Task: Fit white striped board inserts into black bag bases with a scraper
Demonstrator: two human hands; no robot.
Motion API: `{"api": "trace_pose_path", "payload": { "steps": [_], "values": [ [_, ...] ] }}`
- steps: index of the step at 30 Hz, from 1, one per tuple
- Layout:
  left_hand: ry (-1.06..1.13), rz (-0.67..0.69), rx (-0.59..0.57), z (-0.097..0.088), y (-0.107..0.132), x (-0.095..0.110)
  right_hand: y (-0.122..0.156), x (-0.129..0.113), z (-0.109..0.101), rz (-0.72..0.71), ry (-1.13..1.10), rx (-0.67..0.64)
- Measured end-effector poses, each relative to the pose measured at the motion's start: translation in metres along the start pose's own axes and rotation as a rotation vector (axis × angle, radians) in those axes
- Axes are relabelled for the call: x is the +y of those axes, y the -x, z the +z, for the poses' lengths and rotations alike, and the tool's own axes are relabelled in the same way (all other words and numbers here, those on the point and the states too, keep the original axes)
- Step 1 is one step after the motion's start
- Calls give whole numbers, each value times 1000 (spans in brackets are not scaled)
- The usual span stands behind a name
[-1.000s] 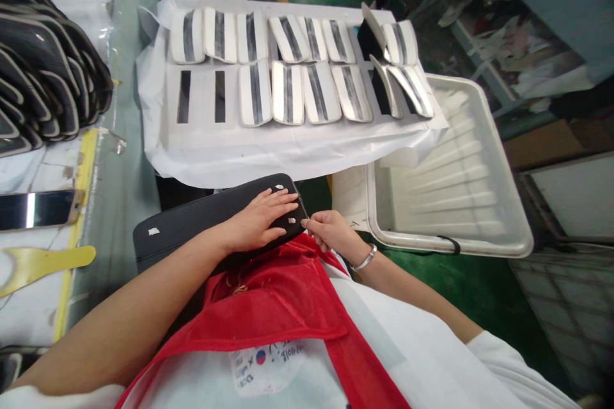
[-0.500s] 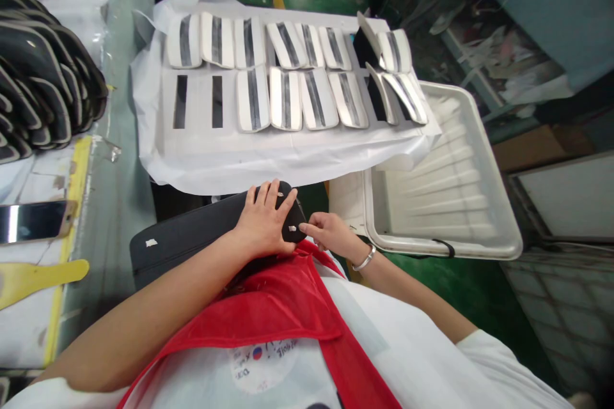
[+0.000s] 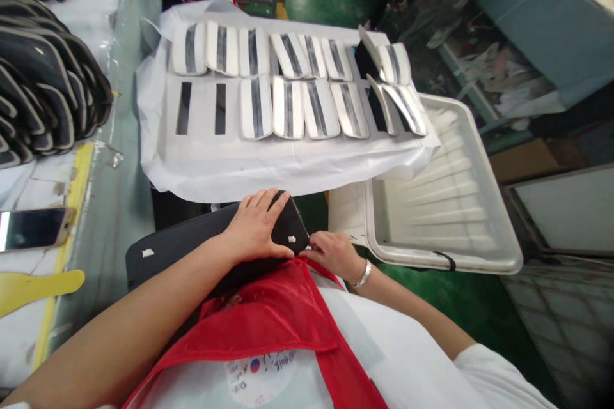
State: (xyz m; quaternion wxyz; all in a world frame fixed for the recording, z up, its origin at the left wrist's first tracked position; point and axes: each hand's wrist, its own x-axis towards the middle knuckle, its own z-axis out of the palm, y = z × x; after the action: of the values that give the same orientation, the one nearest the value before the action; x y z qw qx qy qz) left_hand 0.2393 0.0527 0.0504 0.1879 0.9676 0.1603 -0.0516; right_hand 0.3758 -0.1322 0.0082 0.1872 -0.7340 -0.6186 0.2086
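Note:
A long black soft case (image 3: 192, 235) with rounded corners lies slantwise in front of my body. Small white scraps or labels show near both of its ends. Across its right part rests my left hand (image 3: 254, 227), fingers at the far edge and thumb towards the near edge, gripping it. At the case's right corner my right hand (image 3: 336, 257) is closed in a pinch; what sits between its fingertips is too small and hidden to make out. The red apron (image 3: 268, 313) covers part of the case's near side.
Ahead, a board under white sheeting (image 3: 230, 172) carries rows of white pads (image 3: 256, 108) with dark stripes. A white plastic bin (image 3: 432, 192) stands at the right. On the left bench are stacked black pieces (image 3: 48, 77), a phone (image 3: 36, 229) and a yellow scraper (image 3: 43, 287).
My right hand has shifted slightly down, closing at the case's corner. My left hand has slid a little left, its fingers less spread. The case tilts somewhat more.

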Motion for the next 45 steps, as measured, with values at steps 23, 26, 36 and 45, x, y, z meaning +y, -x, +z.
{"api": "trace_pose_path", "payload": {
  "steps": [23, 26, 36, 45],
  "values": [
    [824, -214, -249, -30, -28, -71, -80, 5, -27, 201, -362, -95],
    [1067, -423, -145, -51, 15, -107, -93, 7, -26, 194, -329, -177],
    [885, -1102, 546, -14, 216, -129, -152, -68, -21, -385, 163, -310],
    [1016, -1078, 521, -7, 220, -80, -188, -95, -12, -429, 325, -504]
  ]
}}
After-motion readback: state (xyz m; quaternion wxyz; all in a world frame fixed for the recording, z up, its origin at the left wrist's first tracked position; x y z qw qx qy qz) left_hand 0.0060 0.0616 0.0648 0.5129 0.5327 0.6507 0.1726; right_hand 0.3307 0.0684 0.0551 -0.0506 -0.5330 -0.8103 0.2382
